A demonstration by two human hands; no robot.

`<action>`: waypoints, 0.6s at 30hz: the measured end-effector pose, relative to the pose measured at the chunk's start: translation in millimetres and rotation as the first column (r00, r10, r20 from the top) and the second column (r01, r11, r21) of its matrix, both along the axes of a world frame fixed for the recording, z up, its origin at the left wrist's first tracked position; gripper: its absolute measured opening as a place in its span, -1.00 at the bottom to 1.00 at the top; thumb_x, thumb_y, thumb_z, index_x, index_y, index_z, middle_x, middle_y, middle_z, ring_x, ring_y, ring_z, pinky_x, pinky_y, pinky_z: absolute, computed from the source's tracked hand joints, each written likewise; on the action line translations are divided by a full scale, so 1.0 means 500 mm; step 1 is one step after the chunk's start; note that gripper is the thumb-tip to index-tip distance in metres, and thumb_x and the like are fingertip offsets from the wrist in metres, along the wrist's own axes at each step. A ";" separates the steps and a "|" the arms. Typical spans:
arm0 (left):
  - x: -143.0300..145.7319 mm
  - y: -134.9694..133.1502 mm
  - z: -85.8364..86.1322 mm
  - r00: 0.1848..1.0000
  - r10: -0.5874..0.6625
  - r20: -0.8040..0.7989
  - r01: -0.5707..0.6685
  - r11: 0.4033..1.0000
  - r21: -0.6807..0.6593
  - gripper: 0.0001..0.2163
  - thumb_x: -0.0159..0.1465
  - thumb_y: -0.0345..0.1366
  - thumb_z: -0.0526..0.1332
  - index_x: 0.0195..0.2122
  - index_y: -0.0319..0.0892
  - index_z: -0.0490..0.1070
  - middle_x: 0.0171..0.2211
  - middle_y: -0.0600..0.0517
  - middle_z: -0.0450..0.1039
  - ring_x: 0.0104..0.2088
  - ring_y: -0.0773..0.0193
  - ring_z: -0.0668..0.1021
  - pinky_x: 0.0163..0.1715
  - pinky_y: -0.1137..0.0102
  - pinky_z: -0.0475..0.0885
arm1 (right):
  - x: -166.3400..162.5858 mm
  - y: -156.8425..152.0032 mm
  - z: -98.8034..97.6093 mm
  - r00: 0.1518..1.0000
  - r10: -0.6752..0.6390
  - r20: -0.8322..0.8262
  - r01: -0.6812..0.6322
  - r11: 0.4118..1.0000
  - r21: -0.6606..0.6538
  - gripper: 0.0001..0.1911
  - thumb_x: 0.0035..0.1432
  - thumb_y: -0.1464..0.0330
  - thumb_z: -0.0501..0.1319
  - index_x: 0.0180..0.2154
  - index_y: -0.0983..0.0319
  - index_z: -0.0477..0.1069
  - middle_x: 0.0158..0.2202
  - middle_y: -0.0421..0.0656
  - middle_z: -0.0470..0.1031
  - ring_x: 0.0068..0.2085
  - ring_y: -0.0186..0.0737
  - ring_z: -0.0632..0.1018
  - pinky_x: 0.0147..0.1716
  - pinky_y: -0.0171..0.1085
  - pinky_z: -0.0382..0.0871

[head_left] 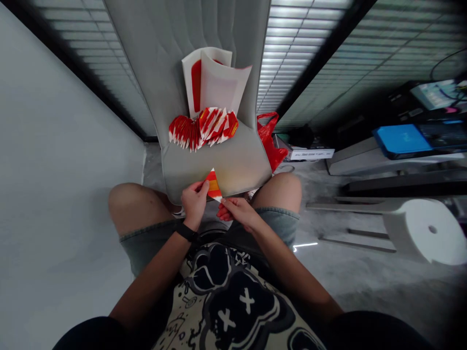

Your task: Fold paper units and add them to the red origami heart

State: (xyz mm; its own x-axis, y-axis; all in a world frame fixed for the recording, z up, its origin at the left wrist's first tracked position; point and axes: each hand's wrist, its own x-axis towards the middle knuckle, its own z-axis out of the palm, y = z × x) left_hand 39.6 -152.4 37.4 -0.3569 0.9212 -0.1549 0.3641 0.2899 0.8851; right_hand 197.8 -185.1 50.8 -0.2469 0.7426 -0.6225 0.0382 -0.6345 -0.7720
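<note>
Between my two hands is a small folded paper triangle (pixel 213 187), red and orange with white tips. My left hand (pixel 194 200) pinches its left side between thumb and fingers. The thumb and fingertips of my right hand (pixel 239 212) close on its lower right corner. The paper is held just above the front of a grey padded chair seat (pixel 219 163). Farther back on the seat stands a row of similar folded red and white paper pieces (pixel 202 129), packed side by side. Behind them, curled red and white paper sheets (pixel 221 85) lean on the backrest.
A red plastic bag (pixel 269 141) hangs or stands at the chair's right side, beside a white box (pixel 310 153). To the right are a white stool (pixel 430 231) lying on its side and a blue box (pixel 403 139). A pale wall (pixel 65 170) runs along the left.
</note>
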 end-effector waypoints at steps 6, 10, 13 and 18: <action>-0.004 -0.017 0.001 0.995 0.017 -0.099 -0.016 1.000 0.006 -0.71 0.26 -0.05 0.27 -0.33 -0.16 0.64 -0.44 0.00 0.61 -0.45 0.25 0.55 -0.40 0.40 0.32 | -0.006 -0.017 -0.010 0.999 -0.040 -0.030 0.037 0.995 -0.091 -0.67 0.33 0.20 0.20 -0.42 0.24 0.50 -0.48 -0.16 0.58 -0.50 -0.36 0.53 -0.47 -0.38 0.38; -0.003 -0.029 -0.010 1.000 0.029 0.012 -0.028 0.998 -0.054 -0.69 0.21 -0.01 0.30 -0.32 -0.18 0.64 -0.41 -0.01 0.61 -0.43 0.25 0.55 -0.42 0.42 0.33 | 0.006 -0.030 -0.017 0.992 -0.050 -0.116 0.043 0.998 -0.055 -0.65 0.29 0.12 0.22 -0.39 0.24 0.46 -0.50 -0.19 0.55 -0.50 -0.36 0.50 -0.43 -0.36 0.39; -0.002 -0.043 -0.012 0.979 0.075 0.189 -0.038 0.980 -0.194 -0.63 0.13 0.05 0.34 -0.32 -0.21 0.62 -0.44 -0.01 0.58 -0.47 0.28 0.52 -0.52 0.45 0.28 | 0.020 -0.038 -0.027 0.998 -0.050 -0.046 0.052 0.997 0.052 -0.60 0.28 0.05 0.21 -0.42 0.22 0.40 -0.59 -0.26 0.46 -0.54 -0.37 0.44 -0.48 -0.36 0.33; -0.018 -0.063 0.000 0.923 0.118 0.366 0.031 0.926 -0.377 -0.54 -0.04 0.09 0.44 -0.38 -0.25 0.56 -0.54 0.03 0.49 -0.55 0.36 0.46 -0.61 0.51 0.16 | 0.047 -0.050 -0.039 1.000 0.010 0.004 -0.010 1.000 0.025 -0.53 0.29 0.02 0.18 -0.51 0.21 0.38 -0.66 -0.27 0.37 -0.62 -0.40 0.34 -0.59 -0.37 0.20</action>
